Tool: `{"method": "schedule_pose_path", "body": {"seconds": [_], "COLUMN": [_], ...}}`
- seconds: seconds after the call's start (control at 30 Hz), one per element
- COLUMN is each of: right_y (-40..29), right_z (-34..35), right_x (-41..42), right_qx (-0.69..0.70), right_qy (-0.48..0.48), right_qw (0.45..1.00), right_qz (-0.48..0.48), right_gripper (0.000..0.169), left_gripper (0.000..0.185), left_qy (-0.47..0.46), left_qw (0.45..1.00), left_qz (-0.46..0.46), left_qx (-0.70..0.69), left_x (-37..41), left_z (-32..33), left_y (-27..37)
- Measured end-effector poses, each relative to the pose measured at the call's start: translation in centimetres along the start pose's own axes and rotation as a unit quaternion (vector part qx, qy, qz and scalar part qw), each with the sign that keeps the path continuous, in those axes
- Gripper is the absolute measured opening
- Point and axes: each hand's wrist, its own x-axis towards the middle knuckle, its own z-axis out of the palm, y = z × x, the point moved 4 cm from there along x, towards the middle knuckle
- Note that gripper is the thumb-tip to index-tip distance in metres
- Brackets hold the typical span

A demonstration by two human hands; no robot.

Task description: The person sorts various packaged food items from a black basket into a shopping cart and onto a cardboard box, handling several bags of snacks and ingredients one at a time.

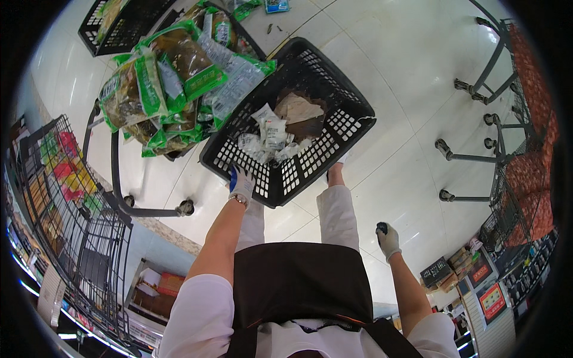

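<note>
A black plastic crate [286,201] with slotted walls is tilted in front of me, its open side facing up. Crumpled clear plastic wrap [253,145], a white printed packet [274,132] and a torn piece of brown cardboard [299,108] lie inside it. My left hand [241,179], in a white glove with blue coating, grips the crate's near left rim; its thumb side is partly hidden. Off to the right of my body, my right hand [387,239] hangs away from the crate in a similar glove. Its fingers are curled in, with dark coating showing, and I see nothing held.
Green-and-clear bags of brown food [179,58] are heaped in another crate at left. A second black crate [127,27] stands beyond. Wire carts border the scene: one with colourful packets [71,170] at left, others with red net sacks [528,188] at right. Floor tiles [385,147] lie between.
</note>
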Motion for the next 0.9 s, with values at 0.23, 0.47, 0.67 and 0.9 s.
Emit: {"method": "schedule_pose_path", "body": {"seconds": [0.23, 0.47, 0.67, 0.9], "right_y": [-1.0, -0.9, -2.2, -1.4], "right_z": [-0.7, -0.1, -1.0, -7.1], "right_x": [-2.2, -0.6, -2.7, -7.6], "right_qx": [0.057, 0.098, 0.104, 0.167], "right_qy": [-0.035, -0.007, 0.002, 0.058], "right_qw": [0.997, 0.995, 0.995, 0.982], "right_qz": [0.044, 0.015, 0.009, -0.066], "right_gripper": [0.025, 0.026, 0.025, 0.027], "left_gripper": [0.071, 0.034, 0.031, 0.028], "left_qy": [0.069, 0.061, 0.018, 0.131], "left_qw": [0.997, 0.995, 0.984, 0.971], "left_qz": [0.045, 0.063, 0.078, 0.046], "left_qx": [0.005, -0.042, -0.156, -0.196], "left_x": [-0.8, -3.8, -8.0, -13.2], "left_z": [1.1, -4.4, -13.3, -26.4], "left_y": [1.8, 3.4, 5.0, 3.1]}}
